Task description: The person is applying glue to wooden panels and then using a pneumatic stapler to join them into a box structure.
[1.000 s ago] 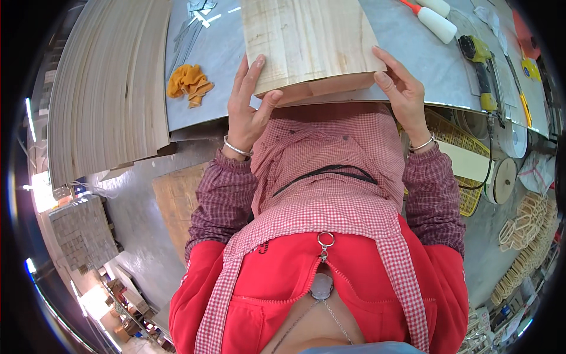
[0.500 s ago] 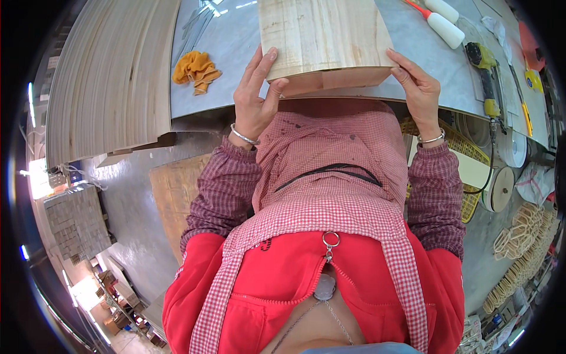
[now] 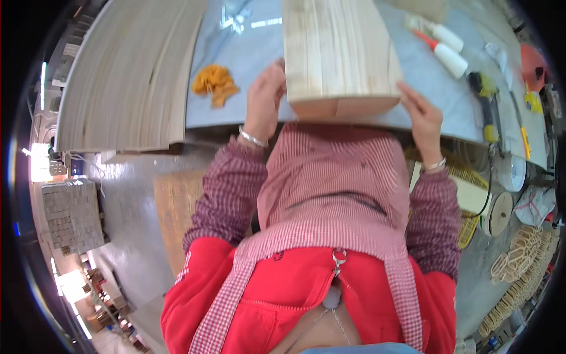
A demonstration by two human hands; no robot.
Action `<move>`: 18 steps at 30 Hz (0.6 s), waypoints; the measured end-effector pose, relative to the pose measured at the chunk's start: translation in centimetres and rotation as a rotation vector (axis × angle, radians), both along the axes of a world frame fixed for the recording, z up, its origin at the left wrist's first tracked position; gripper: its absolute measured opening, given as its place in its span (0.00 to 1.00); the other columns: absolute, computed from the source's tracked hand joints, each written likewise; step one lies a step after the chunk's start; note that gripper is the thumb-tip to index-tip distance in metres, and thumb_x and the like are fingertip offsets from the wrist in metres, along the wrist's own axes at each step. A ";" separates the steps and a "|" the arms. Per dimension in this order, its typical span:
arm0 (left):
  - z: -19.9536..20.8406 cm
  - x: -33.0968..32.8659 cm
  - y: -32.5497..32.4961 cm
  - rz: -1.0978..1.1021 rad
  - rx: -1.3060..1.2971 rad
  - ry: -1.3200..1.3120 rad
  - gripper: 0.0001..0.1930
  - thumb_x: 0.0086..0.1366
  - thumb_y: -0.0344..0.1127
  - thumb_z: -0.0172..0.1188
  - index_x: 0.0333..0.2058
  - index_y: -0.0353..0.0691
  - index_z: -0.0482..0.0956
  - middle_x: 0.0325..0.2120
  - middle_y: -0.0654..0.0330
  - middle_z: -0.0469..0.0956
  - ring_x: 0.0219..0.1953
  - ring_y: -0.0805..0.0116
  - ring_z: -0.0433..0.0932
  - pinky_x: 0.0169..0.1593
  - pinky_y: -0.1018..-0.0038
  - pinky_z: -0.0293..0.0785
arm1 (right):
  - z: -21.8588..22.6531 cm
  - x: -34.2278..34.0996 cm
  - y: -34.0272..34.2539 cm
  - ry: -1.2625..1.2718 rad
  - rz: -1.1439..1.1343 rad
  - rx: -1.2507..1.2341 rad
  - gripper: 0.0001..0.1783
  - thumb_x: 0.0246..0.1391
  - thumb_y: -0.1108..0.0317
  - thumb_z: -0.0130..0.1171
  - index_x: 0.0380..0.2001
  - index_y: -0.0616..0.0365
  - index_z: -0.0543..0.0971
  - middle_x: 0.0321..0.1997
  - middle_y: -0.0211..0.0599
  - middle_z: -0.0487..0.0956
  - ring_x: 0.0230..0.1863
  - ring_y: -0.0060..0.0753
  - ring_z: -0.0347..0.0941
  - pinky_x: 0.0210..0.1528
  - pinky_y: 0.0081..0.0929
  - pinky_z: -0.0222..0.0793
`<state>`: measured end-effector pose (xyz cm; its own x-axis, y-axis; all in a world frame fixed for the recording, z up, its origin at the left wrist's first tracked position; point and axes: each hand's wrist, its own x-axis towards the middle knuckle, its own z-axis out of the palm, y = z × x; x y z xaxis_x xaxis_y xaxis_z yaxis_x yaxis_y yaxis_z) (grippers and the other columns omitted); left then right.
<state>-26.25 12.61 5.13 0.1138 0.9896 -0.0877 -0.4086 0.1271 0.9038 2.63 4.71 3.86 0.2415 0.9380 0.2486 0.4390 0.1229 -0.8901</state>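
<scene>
A pale wooden box (image 3: 342, 53) with a streaky-grained top panel lies on the table's near edge, its front end (image 3: 345, 107) facing me. At its left side is my left hand (image 3: 265, 100), blurred, with the fingers pressed against the side wall and their tips partly hidden. My right hand (image 3: 422, 118) holds the opposite side near the front corner, fingertips against the edge and thumb out of sight. Between them the two hands brace the box. The inside of the box does not show.
Stacked wooden boards (image 3: 130, 76) fill the table's left. An orange cloth (image 3: 213, 84) lies beside them. To the right are white bottles (image 3: 451, 61), one red-tipped, a yellow-and-black nail gun (image 3: 488, 109) with a hose, and a yellow-handled cutter (image 3: 525, 143). A yellow crate (image 3: 469, 230) stands below.
The whole view has shifted, so table things sit lower. My left fingers and thumb have moved off the box's front corner to its side. My right thumb no longer shows at the front.
</scene>
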 end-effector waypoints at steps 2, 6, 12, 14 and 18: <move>0.4 1.0 -0.1 0.009 0.032 0.213 0.22 0.62 0.25 0.54 0.55 0.27 0.67 0.48 0.52 0.75 0.46 0.70 0.74 0.51 0.80 0.70 | 0.2 -0.1 -0.1 0.042 0.013 0.007 0.15 0.54 0.76 0.58 0.46 0.62 0.79 0.47 0.31 0.81 0.44 0.20 0.75 0.49 0.13 0.68; -0.3 1.4 -0.5 -0.013 0.145 0.085 0.23 0.62 0.24 0.54 0.57 0.27 0.65 0.50 0.50 0.75 0.47 0.69 0.74 0.51 0.80 0.70 | 0.2 -0.2 -0.4 0.184 0.052 0.083 0.15 0.54 0.77 0.58 0.46 0.62 0.79 0.46 0.31 0.81 0.43 0.20 0.75 0.49 0.13 0.67; -0.9 1.7 -0.1 -0.005 0.182 0.033 0.24 0.62 0.23 0.53 0.57 0.26 0.64 0.52 0.48 0.73 0.49 0.68 0.74 0.52 0.80 0.70 | 0.4 -0.2 -0.3 0.188 0.062 0.074 0.15 0.54 0.78 0.58 0.46 0.62 0.79 0.46 0.31 0.81 0.43 0.20 0.75 0.49 0.13 0.67; -1.0 1.9 -0.1 -0.005 0.188 0.009 0.24 0.62 0.23 0.53 0.57 0.26 0.63 0.52 0.48 0.73 0.49 0.68 0.74 0.52 0.81 0.70 | 0.3 -0.1 -0.3 0.177 0.049 0.077 0.15 0.54 0.78 0.57 0.46 0.62 0.79 0.46 0.32 0.81 0.43 0.20 0.75 0.49 0.13 0.67; -1.4 2.1 -0.2 0.019 0.186 -0.029 0.24 0.62 0.23 0.53 0.58 0.26 0.63 0.52 0.48 0.73 0.50 0.68 0.74 0.52 0.81 0.69 | -0.1 -0.2 -0.3 0.179 0.047 0.092 0.15 0.54 0.79 0.57 0.46 0.62 0.79 0.46 0.32 0.81 0.43 0.20 0.75 0.49 0.13 0.67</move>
<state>-24.17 12.45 3.78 0.0949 0.9904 0.1003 -0.4353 -0.0493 0.8989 2.46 4.41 3.73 0.2461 0.9247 0.2904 0.2662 0.2236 -0.9376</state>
